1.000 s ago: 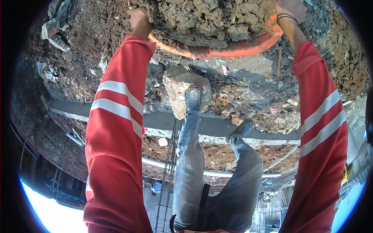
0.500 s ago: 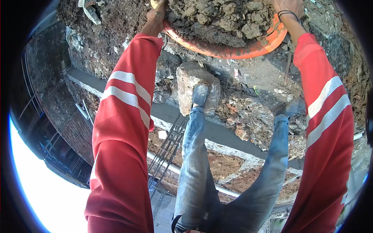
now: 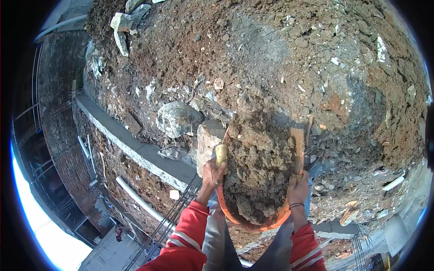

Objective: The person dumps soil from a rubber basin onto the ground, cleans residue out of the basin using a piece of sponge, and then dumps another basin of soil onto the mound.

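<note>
An orange basin [image 3: 263, 226], heaped with clumpy brown-grey soil [image 3: 260, 167], is held in front of my legs. My left hand [image 3: 211, 177] is closed on its left side, beside a pale yellow rounded piece [image 3: 221, 154] whose kind I cannot make out. On the opposite side my right hand [image 3: 298, 189], with a dark band at the wrist, is wrapped round the rim. A flat tan strip [image 3: 297, 147] runs up from that hand along the soil; whether it belongs to the basin I cannot tell. Much of the rim is hidden by soil.
Uneven rubble-strewn ground [image 3: 271, 49] spreads ahead. Left of the basin lie a pale block [image 3: 208, 140] and a large rounded stone [image 3: 180, 119]. A concrete beam [image 3: 131, 144], steel rebar [image 3: 153, 239] and a white pipe [image 3: 140, 198] run along the left.
The basin has come down and back toward my legs, with both hands still on it. My view has tilted forward, showing more ground ahead, and my arms are drawn in.
</note>
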Demonstrator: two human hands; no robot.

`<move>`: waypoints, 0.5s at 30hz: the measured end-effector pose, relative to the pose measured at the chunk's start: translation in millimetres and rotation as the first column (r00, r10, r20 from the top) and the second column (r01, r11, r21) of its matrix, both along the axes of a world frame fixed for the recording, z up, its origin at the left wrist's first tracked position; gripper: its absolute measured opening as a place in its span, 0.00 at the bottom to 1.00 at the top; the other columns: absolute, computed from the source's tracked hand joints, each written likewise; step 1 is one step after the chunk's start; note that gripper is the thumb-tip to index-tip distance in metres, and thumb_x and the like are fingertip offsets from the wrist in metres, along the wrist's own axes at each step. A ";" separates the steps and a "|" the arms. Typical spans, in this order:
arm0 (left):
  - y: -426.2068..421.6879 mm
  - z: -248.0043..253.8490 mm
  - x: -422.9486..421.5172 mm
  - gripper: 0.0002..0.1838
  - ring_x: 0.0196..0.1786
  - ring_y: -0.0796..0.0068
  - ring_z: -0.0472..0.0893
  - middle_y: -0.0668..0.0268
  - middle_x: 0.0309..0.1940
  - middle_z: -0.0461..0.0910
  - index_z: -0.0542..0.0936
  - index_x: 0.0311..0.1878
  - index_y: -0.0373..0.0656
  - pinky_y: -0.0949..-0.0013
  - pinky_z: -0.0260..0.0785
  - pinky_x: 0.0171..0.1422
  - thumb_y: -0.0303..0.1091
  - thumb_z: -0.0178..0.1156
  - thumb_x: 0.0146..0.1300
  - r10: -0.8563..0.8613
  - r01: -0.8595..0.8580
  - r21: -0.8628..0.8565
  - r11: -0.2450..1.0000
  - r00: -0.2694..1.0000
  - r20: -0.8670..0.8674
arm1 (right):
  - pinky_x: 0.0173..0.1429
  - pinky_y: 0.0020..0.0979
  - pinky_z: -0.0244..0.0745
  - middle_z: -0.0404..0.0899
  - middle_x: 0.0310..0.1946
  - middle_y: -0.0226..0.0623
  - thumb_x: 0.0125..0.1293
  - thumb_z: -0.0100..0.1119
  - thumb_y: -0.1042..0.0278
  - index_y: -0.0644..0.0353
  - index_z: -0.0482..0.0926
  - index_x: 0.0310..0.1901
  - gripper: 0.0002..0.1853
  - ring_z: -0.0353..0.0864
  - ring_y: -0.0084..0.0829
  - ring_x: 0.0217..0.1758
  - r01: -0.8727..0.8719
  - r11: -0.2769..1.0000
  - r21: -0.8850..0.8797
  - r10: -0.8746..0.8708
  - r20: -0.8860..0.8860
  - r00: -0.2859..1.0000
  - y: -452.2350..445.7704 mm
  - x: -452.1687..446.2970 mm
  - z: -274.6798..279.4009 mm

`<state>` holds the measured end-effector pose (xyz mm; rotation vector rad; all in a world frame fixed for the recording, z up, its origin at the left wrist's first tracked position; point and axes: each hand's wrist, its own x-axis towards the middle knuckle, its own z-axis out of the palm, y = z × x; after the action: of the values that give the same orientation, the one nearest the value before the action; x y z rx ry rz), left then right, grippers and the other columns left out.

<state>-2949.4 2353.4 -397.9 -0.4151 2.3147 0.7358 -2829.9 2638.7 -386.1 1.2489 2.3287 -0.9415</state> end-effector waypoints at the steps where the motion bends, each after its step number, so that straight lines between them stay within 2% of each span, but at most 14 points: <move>1: -1.5 4.6 16.3 0.22 0.31 0.57 0.83 0.51 0.25 0.81 0.81 0.40 0.34 0.56 0.73 0.39 0.47 0.60 0.57 -0.006 0.007 -0.015 1.000 0.999 0.047 | 0.43 0.52 0.73 0.81 0.33 0.54 0.60 0.57 0.66 0.57 0.70 0.52 0.18 0.80 0.59 0.39 0.006 1.000 -0.009 -0.005 0.057 0.998 1.9 18.9 7.3; 2: 0.0 13.5 26.1 0.21 0.31 0.57 0.83 0.51 0.25 0.81 0.82 0.39 0.34 0.56 0.73 0.39 0.47 0.60 0.57 0.029 -0.030 0.004 1.000 0.991 0.129 | 0.43 0.51 0.73 0.81 0.33 0.54 0.60 0.57 0.65 0.59 0.71 0.51 0.18 0.80 0.58 0.40 0.012 1.000 -0.019 -0.009 0.114 0.993 4.9 30.0 13.4; 3: 3.4 23.8 32.2 0.21 0.31 0.57 0.83 0.51 0.26 0.82 0.82 0.38 0.35 0.56 0.73 0.39 0.47 0.61 0.57 0.061 -0.067 0.024 0.997 0.976 0.210 | 0.43 0.51 0.73 0.81 0.33 0.54 0.60 0.57 0.65 0.59 0.71 0.51 0.18 0.80 0.58 0.40 0.009 1.000 -0.005 -0.009 0.099 0.995 11.7 31.6 24.2; 5: 6.8 46.9 35.1 0.19 0.30 0.58 0.82 0.51 0.27 0.82 0.83 0.37 0.37 0.56 0.72 0.37 0.46 0.60 0.58 -0.010 0.034 -0.074 0.997 0.952 0.307 | 0.46 0.49 0.74 0.81 0.35 0.55 0.60 0.57 0.63 0.62 0.72 0.51 0.18 0.80 0.57 0.41 -0.009 0.990 -0.143 0.038 0.201 0.979 29.2 20.3 63.8; 6: 11.5 68.3 23.1 0.19 0.30 0.58 0.82 0.51 0.27 0.82 0.83 0.37 0.37 0.56 0.72 0.37 0.46 0.60 0.58 -0.013 0.033 -0.064 0.997 0.956 0.293 | 0.46 0.49 0.74 0.81 0.35 0.55 0.60 0.57 0.63 0.62 0.72 0.51 0.18 0.80 0.57 0.41 -0.012 0.991 -0.132 0.037 0.186 0.982 41.7 10.0 80.3; 8: 14.0 120.8 -1.1 0.19 0.28 0.57 0.80 0.52 0.25 0.81 0.83 0.36 0.37 0.57 0.71 0.34 0.46 0.60 0.59 -0.184 0.169 0.088 0.982 0.961 0.205 | 0.49 0.47 0.73 0.80 0.37 0.56 0.61 0.55 0.63 0.65 0.72 0.50 0.18 0.80 0.56 0.44 -0.182 0.947 -0.265 0.231 0.167 0.959 77.1 -20.6 114.2; 9: 19.5 144.3 -26.8 0.16 0.25 0.61 0.78 0.56 0.21 0.78 0.84 0.37 0.40 0.58 0.70 0.33 0.45 0.60 0.59 -0.130 0.115 0.068 0.991 0.951 0.280 | 0.50 0.45 0.72 0.80 0.38 0.57 0.62 0.55 0.64 0.67 0.73 0.48 0.17 0.79 0.56 0.44 -0.250 0.923 -0.292 0.293 0.112 0.950 97.0 -49.8 135.9; 10: 25.1 167.5 -52.7 0.14 0.22 0.65 0.76 0.60 0.18 0.76 0.86 0.38 0.44 0.60 0.69 0.32 0.43 0.59 0.60 -0.074 0.064 0.041 0.997 0.934 0.350 | 0.49 0.41 0.73 0.80 0.35 0.55 0.62 0.53 0.66 0.69 0.74 0.44 0.14 0.80 0.51 0.43 -0.293 0.908 -0.299 0.308 0.004 0.952 115.9 -81.3 156.8; 11: 30.9 188.8 -86.1 0.13 0.22 0.72 0.76 0.61 0.20 0.79 0.86 0.39 0.44 0.64 0.68 0.31 0.40 0.57 0.62 -0.084 0.070 0.058 0.996 0.948 0.307 | 0.48 0.39 0.73 0.80 0.34 0.52 0.63 0.51 0.68 0.69 0.74 0.43 0.13 0.81 0.44 0.39 -0.272 0.877 -0.396 0.305 0.020 0.952 133.7 -136.0 196.6; 12: 12.6 173.5 -110.0 0.17 0.25 0.73 0.80 0.63 0.21 0.80 0.83 0.38 0.35 0.65 0.72 0.29 0.43 0.61 0.63 -0.062 -0.014 0.335 0.942 0.974 0.216 | 0.41 0.35 0.74 0.80 0.32 0.44 0.62 0.51 0.70 0.68 0.75 0.44 0.12 0.81 0.35 0.33 -0.308 0.860 -0.407 0.351 0.033 0.936 167.1 -170.0 204.7; 13: -10.5 145.4 -142.2 0.17 0.27 0.73 0.81 0.63 0.28 0.82 0.81 0.45 0.35 0.69 0.76 0.30 0.42 0.61 0.65 -0.106 0.026 0.644 0.764 0.991 0.086 | 0.33 0.32 0.73 0.79 0.30 0.38 0.65 0.49 0.68 0.67 0.75 0.45 0.13 0.79 0.30 0.30 0.024 0.830 -0.558 -0.004 0.037 0.999 181.5 -211.8 228.9; 14: 3.1 163.2 -168.4 0.18 0.28 0.73 0.82 0.62 0.30 0.82 0.80 0.45 0.34 0.68 0.77 0.32 0.42 0.61 0.65 0.189 -0.342 0.717 0.608 0.939 0.287 | 0.37 0.35 0.74 0.80 0.34 0.40 0.66 0.46 0.67 0.67 0.76 0.46 0.14 0.81 0.33 0.33 0.122 0.799 -0.589 -0.121 0.040 0.992 205.0 -230.5 221.9; 15: 19.6 185.2 -183.9 0.19 0.29 0.72 0.82 0.61 0.32 0.81 0.80 0.45 0.33 0.67 0.78 0.33 0.42 0.62 0.65 0.413 -0.645 0.690 0.328 0.755 0.509 | 0.40 0.37 0.76 0.81 0.37 0.42 0.66 0.44 0.67 0.67 0.77 0.47 0.16 0.82 0.35 0.36 0.154 0.811 -0.564 -0.157 0.043 0.987 233.4 -229.5 186.5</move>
<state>-3133.3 2373.0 -212.7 -0.7593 1.2557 1.9091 -3059.4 2872.0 -199.7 1.1755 1.7487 -1.5502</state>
